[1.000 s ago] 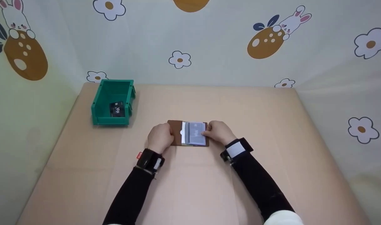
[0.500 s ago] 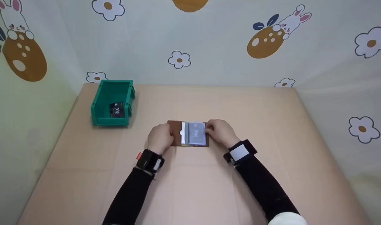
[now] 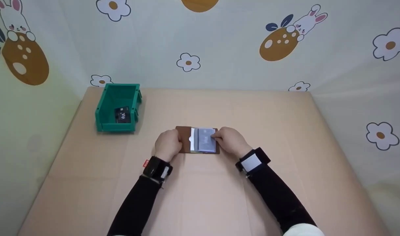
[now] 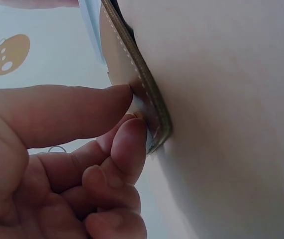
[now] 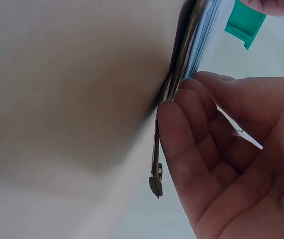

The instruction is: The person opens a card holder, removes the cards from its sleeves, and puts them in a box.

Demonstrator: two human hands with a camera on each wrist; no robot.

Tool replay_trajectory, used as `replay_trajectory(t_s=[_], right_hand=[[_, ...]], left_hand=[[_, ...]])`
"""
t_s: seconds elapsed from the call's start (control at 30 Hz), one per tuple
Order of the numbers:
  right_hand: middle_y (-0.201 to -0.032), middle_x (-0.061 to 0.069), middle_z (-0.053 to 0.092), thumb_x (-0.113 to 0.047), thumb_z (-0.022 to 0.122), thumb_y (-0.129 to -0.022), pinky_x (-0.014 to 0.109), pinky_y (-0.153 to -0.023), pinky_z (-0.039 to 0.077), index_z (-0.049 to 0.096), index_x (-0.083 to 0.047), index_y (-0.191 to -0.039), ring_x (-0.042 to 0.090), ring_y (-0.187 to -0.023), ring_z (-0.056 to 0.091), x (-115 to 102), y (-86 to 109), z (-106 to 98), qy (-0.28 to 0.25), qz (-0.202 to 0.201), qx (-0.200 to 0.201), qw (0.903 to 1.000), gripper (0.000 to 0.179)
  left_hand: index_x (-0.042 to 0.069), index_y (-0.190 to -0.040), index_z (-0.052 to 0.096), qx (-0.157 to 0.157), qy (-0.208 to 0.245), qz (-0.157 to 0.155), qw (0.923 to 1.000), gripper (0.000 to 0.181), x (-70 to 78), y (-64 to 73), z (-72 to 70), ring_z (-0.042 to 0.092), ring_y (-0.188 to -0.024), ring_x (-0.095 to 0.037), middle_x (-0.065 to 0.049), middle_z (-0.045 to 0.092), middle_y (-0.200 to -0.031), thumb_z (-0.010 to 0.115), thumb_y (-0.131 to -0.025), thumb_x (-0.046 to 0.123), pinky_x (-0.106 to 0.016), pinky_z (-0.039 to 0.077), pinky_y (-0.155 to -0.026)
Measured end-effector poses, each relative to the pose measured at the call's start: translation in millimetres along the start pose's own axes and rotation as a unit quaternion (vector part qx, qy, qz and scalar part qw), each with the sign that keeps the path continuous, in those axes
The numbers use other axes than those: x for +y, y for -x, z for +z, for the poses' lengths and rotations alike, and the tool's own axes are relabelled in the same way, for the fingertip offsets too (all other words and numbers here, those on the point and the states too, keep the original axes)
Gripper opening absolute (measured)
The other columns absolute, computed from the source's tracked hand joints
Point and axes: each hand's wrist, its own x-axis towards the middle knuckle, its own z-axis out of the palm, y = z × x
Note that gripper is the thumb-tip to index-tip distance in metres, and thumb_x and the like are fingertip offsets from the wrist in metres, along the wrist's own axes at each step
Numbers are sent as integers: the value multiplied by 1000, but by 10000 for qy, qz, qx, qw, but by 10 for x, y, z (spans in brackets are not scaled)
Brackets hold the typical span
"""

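A brown card holder [image 3: 184,140] lies opened out on the table, with a stack of clear plastic sleeves [image 3: 203,141] on its right half. My left hand [image 3: 167,144] pinches the left edge of the cover; in the left wrist view the thumb rests on the stitched cover [image 4: 132,64] and the other fingers curl at its edge. At the opposite side, my right hand [image 3: 232,140] has thumb and fingertips at the outer edge of the sleeves. The right wrist view shows them pinching the layered sleeves [image 5: 206,37], while the card holder's back cover reaches below the fingers.
A green bin [image 3: 116,127] stands at the table's back left, holding a black card marked "Vip" [image 3: 122,114]. The beige table [image 3: 206,196] meets patterned cloth walls [image 3: 232,42] at the back and sides.
My right hand drew back to the right edge of the sleeves, then its fingertips came in over them again. My left hand has kept its hold on the cover.
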Motion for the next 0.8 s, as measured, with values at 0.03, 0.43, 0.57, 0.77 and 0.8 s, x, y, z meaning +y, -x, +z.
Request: replay_trajectory(t_s=[0.03,0.43,0.57,0.77,0.8], right_hand=[[-93,11,70,-6,65,-93,40,-80,52,76,-6,-107,26,-86,66,2,1,5,6,-9,20,10000,18],[-91,10,69,-6,65,-92,41,-76,52,77,-6,-105,27,-83,66,-43,28,38,229,-349,282,9987,17],[-94,11,70,-8,65,-94,41,-76,52,77,-8,-107,26,-84,66,-66,4,51,223,-446,226,9985,18],[-100,11,72,-9,64,-95,39,-82,52,76,-8,-111,25,-90,67,-76,-56,58,-134,-426,-9,9990,20],[-102,11,72,-8,64,-95,39,-83,52,75,-7,-111,25,-92,67,-75,-66,58,-222,-395,-65,9990,20]], left_hand=[[9,-60,57,-6,7,9,10000,19,1,0,-2,50,-61,-21,-3,59,-66,63,-75,-2,-35,40,-53],[6,-67,63,45,54,41,10000,11,9,1,6,53,-64,-22,-5,62,-69,64,-76,-1,-38,45,-58],[5,-68,63,46,33,52,10000,11,12,1,7,54,-65,-23,-6,62,-70,63,-76,-1,-39,46,-59],[6,-68,63,129,83,119,9998,9,-3,11,3,58,-67,-26,-7,64,-72,63,-74,-1,-42,47,-61],[6,-68,63,127,95,113,9998,9,-7,11,3,58,-67,-26,-7,64,-72,63,-74,-1,-42,47,-61]])
